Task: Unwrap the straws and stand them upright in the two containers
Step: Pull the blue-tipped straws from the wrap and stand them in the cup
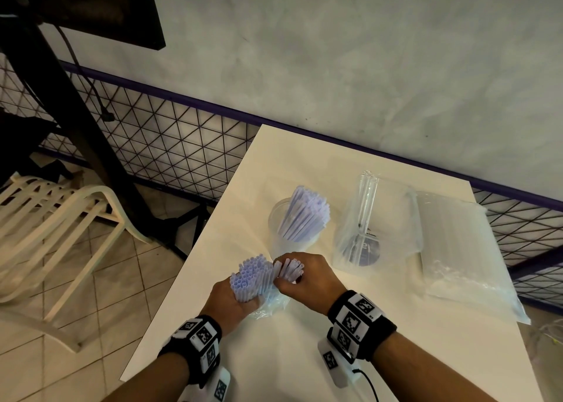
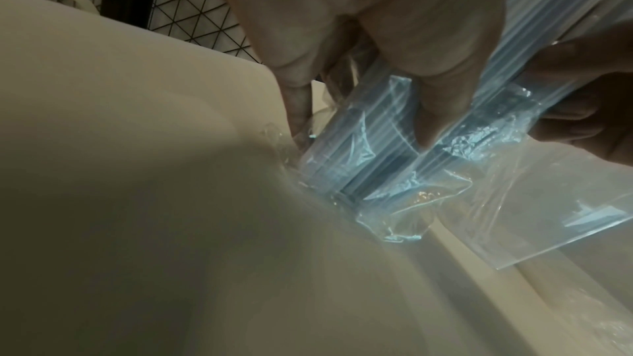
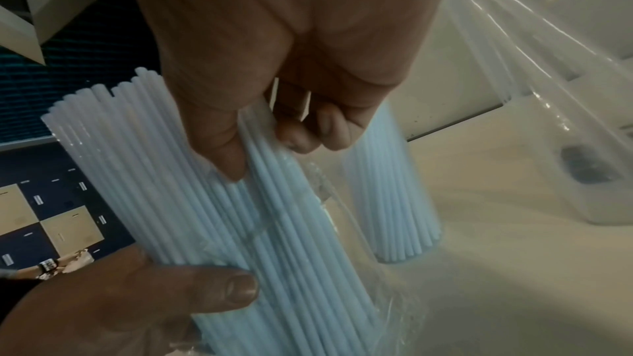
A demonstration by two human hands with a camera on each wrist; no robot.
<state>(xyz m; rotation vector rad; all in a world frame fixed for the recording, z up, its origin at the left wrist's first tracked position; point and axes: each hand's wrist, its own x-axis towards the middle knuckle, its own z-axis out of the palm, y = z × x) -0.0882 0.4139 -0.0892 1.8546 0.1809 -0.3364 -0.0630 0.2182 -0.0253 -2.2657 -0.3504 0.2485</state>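
We see our left hand (image 1: 227, 298) with its grip clamped round one bundle of straws (image 1: 249, 278), wrapper (image 1: 271, 305) bunched at its base, near the bench's (image 1: 304, 356) left edge. Our right hand (image 1: 310, 278) pinches a few straws off it. Two containers (image 1: 281, 219) stand farther back, one filled; bare bench lies nearest us.

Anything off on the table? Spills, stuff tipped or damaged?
Nothing spilled or damaged. One oddity: the second container still sits inside a clear plastic bag, so it cannot take straws yet. The straws in the first cup lean right but stay inside.
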